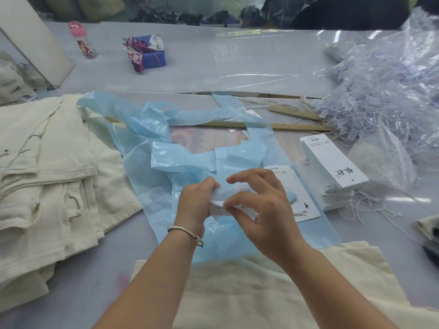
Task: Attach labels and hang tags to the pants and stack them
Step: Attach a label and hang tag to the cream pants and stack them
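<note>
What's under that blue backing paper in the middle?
Under the blue backing paper: a wooden ruler, white hang tags and a faint printed sheet. How far they extend is covered.

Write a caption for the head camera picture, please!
Both hands peel a white label above blue backing sheets.

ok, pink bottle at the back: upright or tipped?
Upright. The bottle stands on its base on the far table, pink cap on top; the slight lean looks like wide-angle distortion.

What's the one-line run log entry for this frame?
hands: left hand and right hand pinch label | over blue backing sheet | pants untagged
</note>
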Demonstrator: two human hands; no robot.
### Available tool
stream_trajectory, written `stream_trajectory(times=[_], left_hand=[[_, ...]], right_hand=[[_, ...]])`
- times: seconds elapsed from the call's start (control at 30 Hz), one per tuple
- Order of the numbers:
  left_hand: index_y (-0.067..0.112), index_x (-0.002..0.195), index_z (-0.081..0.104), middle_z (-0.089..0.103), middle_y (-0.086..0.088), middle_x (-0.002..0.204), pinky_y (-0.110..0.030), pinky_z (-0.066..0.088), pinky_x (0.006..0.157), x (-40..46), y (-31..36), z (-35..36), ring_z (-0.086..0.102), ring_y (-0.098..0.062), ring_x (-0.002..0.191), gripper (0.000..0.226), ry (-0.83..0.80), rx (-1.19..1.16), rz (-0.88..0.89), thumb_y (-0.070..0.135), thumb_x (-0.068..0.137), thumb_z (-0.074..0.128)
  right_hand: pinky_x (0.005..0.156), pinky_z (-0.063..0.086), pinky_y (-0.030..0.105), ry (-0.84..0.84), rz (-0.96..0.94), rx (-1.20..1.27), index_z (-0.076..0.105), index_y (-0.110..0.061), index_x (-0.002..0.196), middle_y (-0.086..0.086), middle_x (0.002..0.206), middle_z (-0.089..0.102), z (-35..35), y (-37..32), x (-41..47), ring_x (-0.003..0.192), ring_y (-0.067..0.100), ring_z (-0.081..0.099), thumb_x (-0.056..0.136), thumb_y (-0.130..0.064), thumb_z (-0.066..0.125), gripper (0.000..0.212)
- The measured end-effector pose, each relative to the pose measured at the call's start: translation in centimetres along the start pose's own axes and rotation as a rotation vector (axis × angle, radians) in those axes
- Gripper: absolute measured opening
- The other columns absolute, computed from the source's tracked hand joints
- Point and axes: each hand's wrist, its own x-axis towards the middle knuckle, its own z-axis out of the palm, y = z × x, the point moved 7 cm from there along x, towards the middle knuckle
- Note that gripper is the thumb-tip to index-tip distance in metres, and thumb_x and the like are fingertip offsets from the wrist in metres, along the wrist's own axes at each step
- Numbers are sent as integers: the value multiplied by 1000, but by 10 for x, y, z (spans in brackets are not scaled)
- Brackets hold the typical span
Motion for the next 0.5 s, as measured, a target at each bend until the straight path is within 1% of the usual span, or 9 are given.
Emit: stream_trajectory(times=[0.07,0.13,0.2,0.27,0.33,0.37,0.4,0.43,0.5], left_hand=[[13,57,59,49,1,52,-20,40,44,6,-6,-7,47,-15,47,24,50,-19,-6,15,82,62],[11,60,60,53,-2,59,-19,43,41,14,-10,-17,51,-15,50,26,108,4,25,14,85,61],[9,64,59,57,-7,71,-25,51,50,21,-14,-28,55,-21,65,25,151,68,53,17,88,58],[7,73,60,58,-10,78,-31,52,61,25,-18,-40,56,-26,73,23,190,135,69,21,91,56],[5,92,63,63,-9,87,-33,51,67,23,-21,-50,61,-26,80,20,235,181,81,23,93,55],[6,104,62,65,-9,96,-35,52,73,18,-20,-55,63,-26,87,22,270,213,91,24,92,56],[8,113,59,64,-9,105,-38,51,82,10,-16,-60,62,-28,96,26,330,263,130,23,91,59],[9,119,55,61,-9,112,-40,49,88,-3,-6,-62,60,-29,102,31,407,333,228,20,90,61],[8,121,55,58,-9,114,-41,45,92,-46,22,-53,56,-30,106,36,525,486,591,13,86,64]], right_hand=[[85,46,44,-6,-6,44,74,-15,75,0,108,67,-7,-10,-8,107,24,56,76,-9,76,6],[92,43,33,14,40,159,73,-17,75,-5,109,66,-19,-13,-19,113,17,54,77,-13,75,5],[93,41,25,50,175,375,71,-21,77,-7,108,68,-34,-7,-32,114,18,56,77,-19,75,4],[92,45,27,102,375,687,72,-18,81,-1,102,71,-46,7,-46,108,18,62,74,-22,74,8],[80,50,22,200,596,956,73,-15,82,3,89,73,-53,28,-65,89,14,67,69,-12,76,14],[73,51,22,240,706,1005,74,-13,80,5,82,72,-55,39,-75,79,15,66,69,-9,74,12],[69,50,24,260,807,1003,73,-11,78,7,76,70,-57,49,-85,71,16,64,72,-4,70,10],[68,48,27,270,896,971,71,-10,76,8,72,69,-60,57,-95,66,16,62,76,1,66,12],[66,43,28,276,1003,916,67,-9,76,6,68,67,-68,69,-110,60,12,60,82,6,59,18]])
